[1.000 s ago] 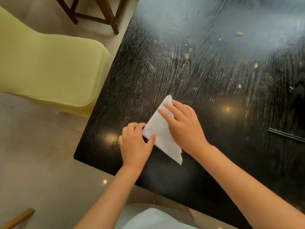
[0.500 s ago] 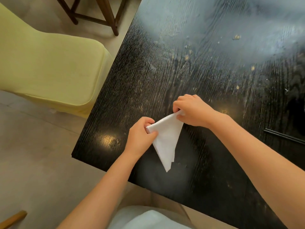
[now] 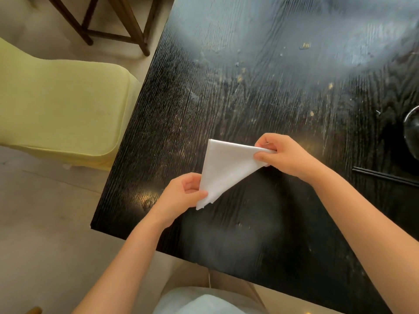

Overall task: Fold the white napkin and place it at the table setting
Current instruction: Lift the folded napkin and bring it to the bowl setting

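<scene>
Your left hand (image 3: 181,196) pinches the near corner of the white napkin (image 3: 223,168) between thumb and fingers, and your right hand (image 3: 281,155) is closed on its far right corner. The napkin is folded into a triangle with 3 visible corners, stretched between your 2 hands above the black table (image 3: 260,98); whether its free corner touches the wood cannot be told. Right of your right hand, a pair of black chopsticks (image 3: 385,176) lies on the table, with the edge of a glass item (image 3: 412,132) beyond them at the frame's border. Left of your left hand, past the table edge, stands a yellow chair (image 3: 59,109).
</scene>
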The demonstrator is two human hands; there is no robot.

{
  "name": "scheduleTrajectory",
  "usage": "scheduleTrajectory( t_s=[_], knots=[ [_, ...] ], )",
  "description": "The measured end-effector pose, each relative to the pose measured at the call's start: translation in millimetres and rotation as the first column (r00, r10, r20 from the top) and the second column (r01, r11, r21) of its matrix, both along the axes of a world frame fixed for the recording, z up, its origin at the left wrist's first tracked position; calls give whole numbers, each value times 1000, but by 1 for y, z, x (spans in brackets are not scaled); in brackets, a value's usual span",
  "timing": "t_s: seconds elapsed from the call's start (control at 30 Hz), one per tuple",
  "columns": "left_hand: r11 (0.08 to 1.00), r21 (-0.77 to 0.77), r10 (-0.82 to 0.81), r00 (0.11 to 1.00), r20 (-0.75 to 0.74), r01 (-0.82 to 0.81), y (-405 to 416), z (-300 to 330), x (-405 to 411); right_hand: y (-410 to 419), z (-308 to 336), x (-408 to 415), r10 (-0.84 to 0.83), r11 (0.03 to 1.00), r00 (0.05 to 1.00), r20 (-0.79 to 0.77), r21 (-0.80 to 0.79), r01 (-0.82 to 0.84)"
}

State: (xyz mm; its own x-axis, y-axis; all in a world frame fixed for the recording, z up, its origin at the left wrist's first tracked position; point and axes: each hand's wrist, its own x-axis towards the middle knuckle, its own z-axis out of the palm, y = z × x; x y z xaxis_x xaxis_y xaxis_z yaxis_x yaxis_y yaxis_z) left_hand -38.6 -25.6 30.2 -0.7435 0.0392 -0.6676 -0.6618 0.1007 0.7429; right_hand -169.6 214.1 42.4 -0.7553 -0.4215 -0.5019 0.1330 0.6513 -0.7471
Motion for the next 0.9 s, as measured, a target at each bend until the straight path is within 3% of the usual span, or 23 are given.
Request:
scheduleTrajectory(
  t_s=[0.1,0.27,0.5,0.9],
  knots=[
    [999,-24,-49,999,-24,48,1,1,-4,8,-2,4,-50,998,998,25,-31,51],
    [993,-91,71,992,-101,-81,-1,5,-12,18,5,14,-170,973,982,83,-146,181],
    [976,-182,86,981,-175,-118,-2,46,-27,30,43,33,-391,898,918,66,-190,397],
    [983,-182,-94,940,-329,34,33,147,-41,64,141,92,-650,738,760,-7,-245,629]
  ],
)
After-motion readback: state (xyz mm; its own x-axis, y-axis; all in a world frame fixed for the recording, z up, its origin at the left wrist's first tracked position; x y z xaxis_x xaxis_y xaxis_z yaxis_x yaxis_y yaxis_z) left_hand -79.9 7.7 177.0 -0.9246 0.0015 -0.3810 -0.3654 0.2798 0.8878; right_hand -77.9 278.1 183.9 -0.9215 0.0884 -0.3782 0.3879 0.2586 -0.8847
